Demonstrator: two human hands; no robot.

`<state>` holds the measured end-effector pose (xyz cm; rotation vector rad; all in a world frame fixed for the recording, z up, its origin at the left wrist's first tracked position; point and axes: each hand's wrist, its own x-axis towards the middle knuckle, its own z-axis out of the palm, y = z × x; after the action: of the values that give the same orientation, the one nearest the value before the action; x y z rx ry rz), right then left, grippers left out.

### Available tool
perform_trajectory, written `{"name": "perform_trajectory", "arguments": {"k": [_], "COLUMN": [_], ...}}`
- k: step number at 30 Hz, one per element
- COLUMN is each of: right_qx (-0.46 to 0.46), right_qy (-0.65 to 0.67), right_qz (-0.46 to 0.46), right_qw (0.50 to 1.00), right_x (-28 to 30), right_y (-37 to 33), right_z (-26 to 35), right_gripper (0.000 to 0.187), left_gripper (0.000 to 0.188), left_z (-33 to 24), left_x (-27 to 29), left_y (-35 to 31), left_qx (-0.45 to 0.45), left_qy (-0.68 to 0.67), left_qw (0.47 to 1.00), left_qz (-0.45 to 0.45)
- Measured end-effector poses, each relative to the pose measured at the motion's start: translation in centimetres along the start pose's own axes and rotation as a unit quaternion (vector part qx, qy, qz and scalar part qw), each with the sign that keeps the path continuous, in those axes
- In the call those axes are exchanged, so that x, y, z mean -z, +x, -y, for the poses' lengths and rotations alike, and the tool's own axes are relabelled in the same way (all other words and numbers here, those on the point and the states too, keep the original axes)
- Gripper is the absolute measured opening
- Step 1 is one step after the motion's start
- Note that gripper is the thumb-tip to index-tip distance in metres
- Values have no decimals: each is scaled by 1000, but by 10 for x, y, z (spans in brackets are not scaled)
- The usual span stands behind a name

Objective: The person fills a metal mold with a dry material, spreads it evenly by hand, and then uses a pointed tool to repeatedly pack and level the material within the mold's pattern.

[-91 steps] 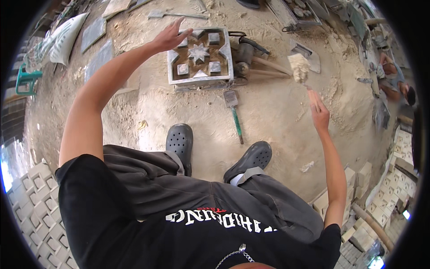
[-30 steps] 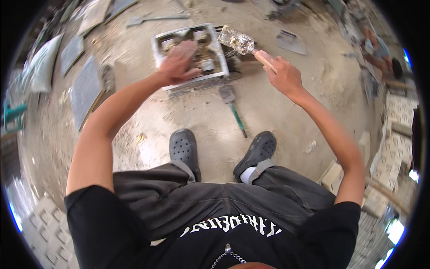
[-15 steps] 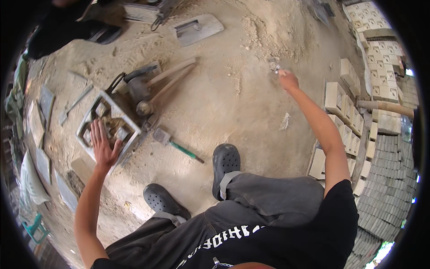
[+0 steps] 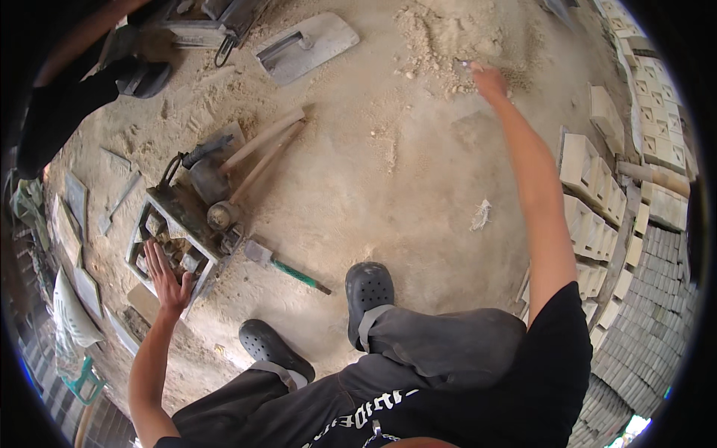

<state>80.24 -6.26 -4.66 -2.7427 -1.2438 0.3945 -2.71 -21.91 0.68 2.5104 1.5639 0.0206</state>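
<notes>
My left hand (image 4: 168,284) is open, its palm and straight fingers resting on a square mould (image 4: 196,234) with a pale frame and blocky inner parts. My right arm is stretched far out to the sand pile (image 4: 478,37). There my right hand (image 4: 490,81) is closed, and a small pale, shiny bit shows at its fingers; the rest of what it holds is hidden against the sand. Beside the mould lie two mallets, one with a dark head (image 4: 209,179) and one with a rounded head (image 4: 221,215). A brush-like tool with a green handle (image 4: 295,275) lies nearer my feet.
A flat float (image 4: 317,48) lies at the back. Pale moulded blocks (image 4: 590,175) stand in rows on the right, near stacked grey tiles (image 4: 638,321). Thin slabs (image 4: 77,198) lie at the left. Another person's dark shoe (image 4: 146,78) is at the upper left.
My right hand has reached farther forward, into the edge of the sand pile. My left hand stays on the mould. The whole view has shifted a little.
</notes>
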Motion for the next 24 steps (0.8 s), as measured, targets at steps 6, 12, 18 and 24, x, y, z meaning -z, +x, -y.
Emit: {"name": "perform_trajectory", "arguments": {"k": [6,12,18,24], "right_qx": [-29,-161,-151,-37], "right_qy": [123,205,201,163], "right_qz": [-27,82,15,-70], "right_qw": [992,962,968,983], "right_x": [-13,-7,-53,-48], "right_y": [-23,-3,21,-35], "right_z": [10,73,61,62], "right_gripper": [41,35,34,57], "left_gripper": [95,97,97,93], "left_z": [-3,1,-6,-25], "left_x": [-1,4,1,2], "left_y": [1,-11,-4,-14], "left_qx": [14,31,45,110], "left_qy": [22,29,58,62], "left_qw": [1000,999,997,991], "left_qz": [-3,0,25,55]}}
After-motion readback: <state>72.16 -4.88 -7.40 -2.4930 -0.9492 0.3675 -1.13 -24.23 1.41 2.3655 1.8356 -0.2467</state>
